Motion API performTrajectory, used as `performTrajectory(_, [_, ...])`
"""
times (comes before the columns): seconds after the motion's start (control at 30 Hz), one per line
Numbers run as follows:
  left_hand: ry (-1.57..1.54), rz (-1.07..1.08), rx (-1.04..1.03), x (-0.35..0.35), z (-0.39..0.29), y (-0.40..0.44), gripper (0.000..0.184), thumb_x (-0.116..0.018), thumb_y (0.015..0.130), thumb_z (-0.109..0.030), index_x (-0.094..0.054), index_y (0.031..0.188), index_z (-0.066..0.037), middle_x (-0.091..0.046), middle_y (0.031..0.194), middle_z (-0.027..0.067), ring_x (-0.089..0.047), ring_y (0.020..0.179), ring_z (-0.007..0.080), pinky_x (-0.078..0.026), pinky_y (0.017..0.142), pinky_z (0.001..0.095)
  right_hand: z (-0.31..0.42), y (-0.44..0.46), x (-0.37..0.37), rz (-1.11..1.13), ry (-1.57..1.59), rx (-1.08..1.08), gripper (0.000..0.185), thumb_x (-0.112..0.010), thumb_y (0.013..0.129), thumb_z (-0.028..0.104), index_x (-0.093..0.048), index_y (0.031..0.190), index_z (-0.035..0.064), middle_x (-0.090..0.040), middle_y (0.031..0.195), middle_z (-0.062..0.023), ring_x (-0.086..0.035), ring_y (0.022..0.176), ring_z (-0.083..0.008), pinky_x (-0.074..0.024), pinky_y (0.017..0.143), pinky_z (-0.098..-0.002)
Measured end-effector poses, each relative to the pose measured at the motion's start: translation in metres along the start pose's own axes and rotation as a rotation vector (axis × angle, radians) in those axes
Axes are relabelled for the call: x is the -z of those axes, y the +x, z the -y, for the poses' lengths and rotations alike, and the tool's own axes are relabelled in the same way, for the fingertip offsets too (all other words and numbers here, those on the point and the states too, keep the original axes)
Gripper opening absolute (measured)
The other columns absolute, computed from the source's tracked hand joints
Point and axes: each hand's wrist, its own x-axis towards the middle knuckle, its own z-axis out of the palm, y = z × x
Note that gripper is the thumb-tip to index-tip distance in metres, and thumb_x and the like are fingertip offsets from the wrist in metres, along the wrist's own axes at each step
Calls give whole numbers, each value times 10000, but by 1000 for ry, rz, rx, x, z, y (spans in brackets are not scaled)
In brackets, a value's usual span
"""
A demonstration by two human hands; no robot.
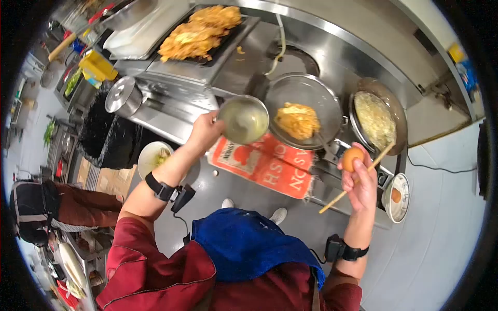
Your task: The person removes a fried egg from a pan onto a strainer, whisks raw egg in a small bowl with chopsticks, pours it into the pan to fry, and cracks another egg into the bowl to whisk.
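Note:
My left hand (207, 132) is closed on the rim of a metal bowl (243, 119) with a little pale liquid inside. To its right, a flat strainer or pan (280, 93) carries a golden fried piece (298, 121). My right hand (363, 179) holds a brown egg (352, 158) between its fingers, together with a wooden stick (337, 200) that slants across the palm. Beyond that hand, pale food (374, 120) fries in a round pan with oil (398, 116). A white bowl (398, 207) holding another brown egg (396, 195) stands at the right.
A tray (248, 26) heaped with fried pieces is at the back. A red printed sack (264, 166) hangs at the counter front. On the left are a lidded pot (123, 96), a black-lined bin (106, 127), a white bowl (149, 157) and a person (78, 205).

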Motion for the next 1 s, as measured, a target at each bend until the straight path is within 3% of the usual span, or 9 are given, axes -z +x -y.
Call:
performTrajectory(0.17, [28, 80, -44, 1, 89, -25, 327, -505, 701, -141, -555, 978, 25, -546, 644, 243, -573, 589, 314, -443, 563, 370, -58, 41, -87, -20, 12, -89, 378, -576, 801, 144, -403, 1121, 42, -558, 691, -109, -356, 413, -46, -255, 355, -151])
performTrajectory(0.3, [121, 51, -9, -8, 98, -34, 371, -508, 696, -143, -539, 1036, 3, -552, 639, 238, -581, 592, 334, -455, 569, 383, -82, 58, -132, -108, -134, -61, 392, -621, 768, 128, -446, 1108, 42, -563, 694, -63, -379, 398, -31, -234, 327, -149])
performTrajectory(0.37, [53, 82, 28, -9, 104, -35, 401, -510, 698, -160, -522, 1055, 23, -549, 638, 248, -586, 609, 338, -460, 578, 387, -97, 76, -131, -63, -196, -61, 409, -640, 750, 106, -457, 1108, 30, -564, 758, -58, -484, 522, -55, -353, 413, -166])
performTrajectory(0.43, [-11, 129, 112, -10, 108, -35, 471, -524, 714, -210, -480, 1098, 59, -553, 649, 257, -588, 619, 346, -462, 585, 393, -116, 98, -135, -59, -419, 246, 418, -646, 740, 75, -456, 1109, 21, -557, 836, -62, -532, 718, -86, -437, 605, -204])
performTrajectory(0.47, [-20, 122, 107, -12, 113, -35, 471, -524, 714, -210, -480, 1098, 59, -553, 649, 257, -588, 619, 346, -462, 585, 393, -113, 100, -145, -39, -465, 276, 417, -652, 733, 69, -455, 1096, 14, -549, 902, -61, -515, 838, -113, -420, 756, -238])
performTrajectory(0.53, [36, 69, 35, -17, 127, -36, 536, -531, 765, -241, -399, 1213, 23, -577, 621, 159, -555, 518, 166, -446, 481, 288, -115, 110, -157, -67, -549, 332, 410, -655, 732, 74, -456, 1086, 14, -549, 901, -60, -516, 828, -116, -426, 744, -238])
performTrajectory(0.67, [-137, 105, 120, -17, 125, -39, 584, -553, 730, -262, -399, 1179, 79, -587, 647, 201, -591, 521, 266, -469, 526, 349, -119, 136, -170, -97, -759, 447, 430, -673, 717, 146, -456, 1071, 35, -584, 883, -109, -565, 804, -184, -444, 724, -287])
performTrajectory(0.83, [-328, 243, 177, -12, 108, -40, 466, -508, 769, -152, -414, 1197, 6, -568, 613, 74, -496, 437, 84, -401, 404, 233, -122, 149, -181, -85, -903, 545, 456, -661, 718, 200, -456, 1097, 52, -600, 899, -168, -593, 819, -289, -459, 705, -355])
performTrajectory(1.0, [-356, 237, 237, -4, 98, -45, 447, -515, 714, -121, -457, 1135, 18, -564, 565, 102, -548, 457, 123, -448, 450, 265, -130, 154, -188, -52, -985, 601, 448, -649, 728, 199, -461, 1108, 52, -597, 900, -175, -592, 835, -306, -461, 711, -364])
